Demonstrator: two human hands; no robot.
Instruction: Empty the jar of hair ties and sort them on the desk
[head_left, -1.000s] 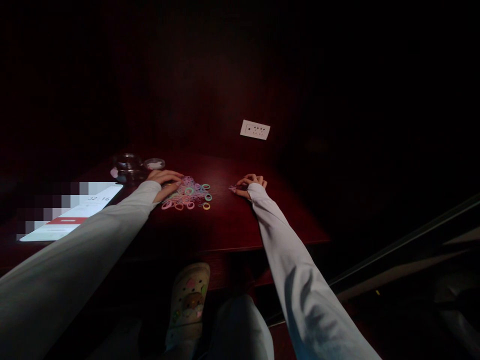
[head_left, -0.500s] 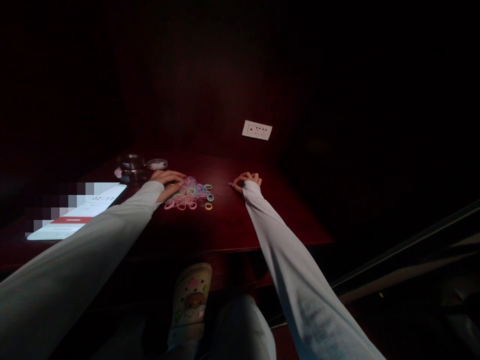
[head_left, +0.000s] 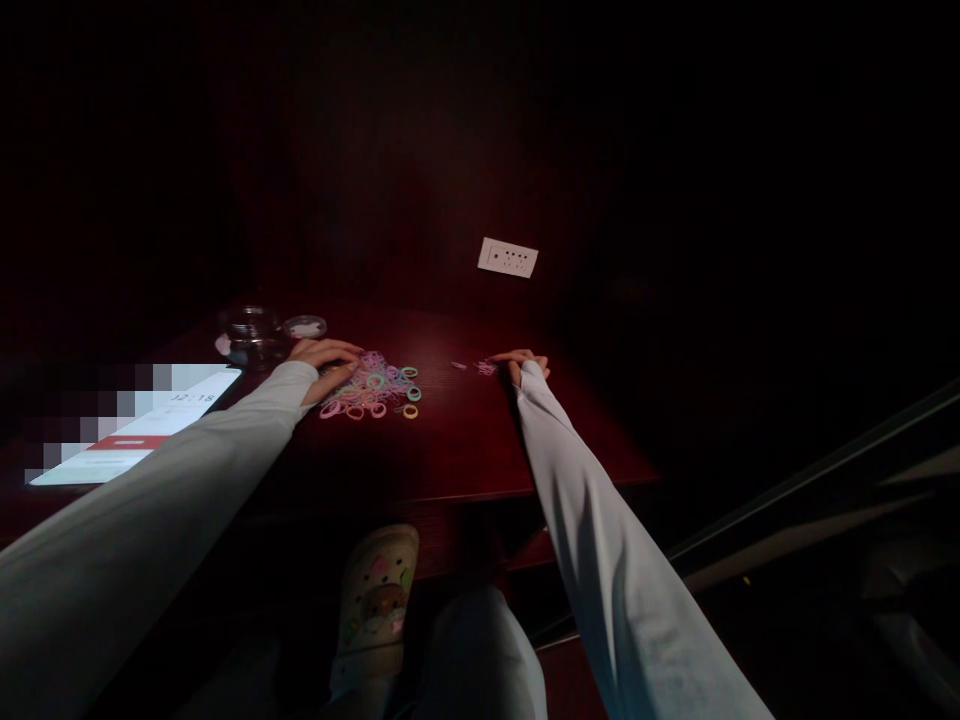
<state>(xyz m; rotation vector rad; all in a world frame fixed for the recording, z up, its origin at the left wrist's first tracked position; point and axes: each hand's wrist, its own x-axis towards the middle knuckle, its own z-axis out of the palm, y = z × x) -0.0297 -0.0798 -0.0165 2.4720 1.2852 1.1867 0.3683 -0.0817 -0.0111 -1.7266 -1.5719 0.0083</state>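
A heap of small coloured elastic rings (head_left: 373, 389) lies on a dark red table (head_left: 465, 440). My left hand (head_left: 327, 364) rests flat on the left edge of the heap, fingers stretched out over the rings. My right hand (head_left: 523, 362) lies further right on the table, fingers curled, its fingertips beside a small cluster of pink and purple rings (head_left: 485, 367). One more small ring (head_left: 458, 365) lies just left of that cluster. In this dim light I cannot make out whether the right fingers pinch anything.
A clear glass jar (head_left: 253, 336) and its round lid (head_left: 305, 326) stand behind my left hand. A lit phone screen (head_left: 142, 435) lies at the table's left. A white wall socket (head_left: 508, 257) sits behind. A shoe (head_left: 375, 595) shows under the table's front edge.
My right hand has slid to the right, away from the heap, and small pink rings now lie on the table to its left. My left hand has stayed on the heap.
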